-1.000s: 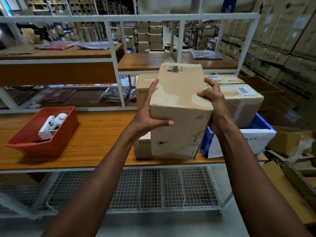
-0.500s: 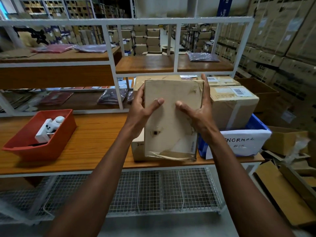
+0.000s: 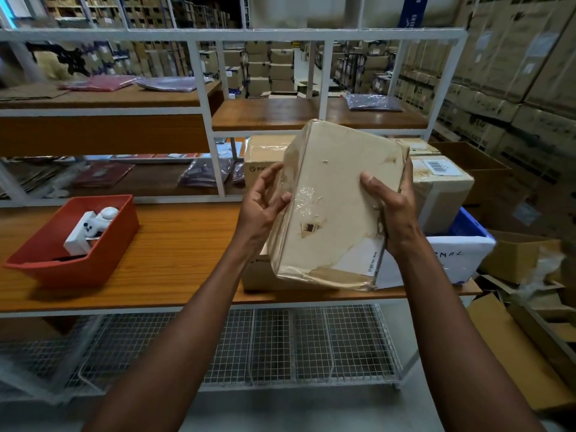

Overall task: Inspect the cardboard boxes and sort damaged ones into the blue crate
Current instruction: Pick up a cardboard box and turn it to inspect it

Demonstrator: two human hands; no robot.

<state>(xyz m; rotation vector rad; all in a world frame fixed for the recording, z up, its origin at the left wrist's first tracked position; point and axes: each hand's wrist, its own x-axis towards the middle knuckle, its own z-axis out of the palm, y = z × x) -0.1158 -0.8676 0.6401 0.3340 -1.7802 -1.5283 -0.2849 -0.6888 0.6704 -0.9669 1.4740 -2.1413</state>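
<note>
I hold a worn, taped cardboard box [image 3: 336,201] above the front edge of the wooden shelf; its face shows torn paper, a small hole and a peeled label. My right hand [image 3: 389,210] grips its right edge, thumb on the front face. My left hand [image 3: 265,201] cups its left side with fingers loosely curled. Behind it stand a stack of Pico boxes [image 3: 265,157] and a labelled box [image 3: 442,188]. The blue crate [image 3: 470,226] sits at the right end of the shelf, with a white paper sign on its front.
A red bin [image 3: 103,254] holding a white device sits on the wooden shelf [image 3: 180,244] to the left. Wire mesh shelving lies below. Loose cardboard and open boxes [image 3: 523,260] crowd the floor at right. White rack posts rise behind.
The box has been turned from its narrow end to its broad face, then tilted clockwise and raised a little. My left hand has loosened on its side; my right hand slid to the right edge.
</note>
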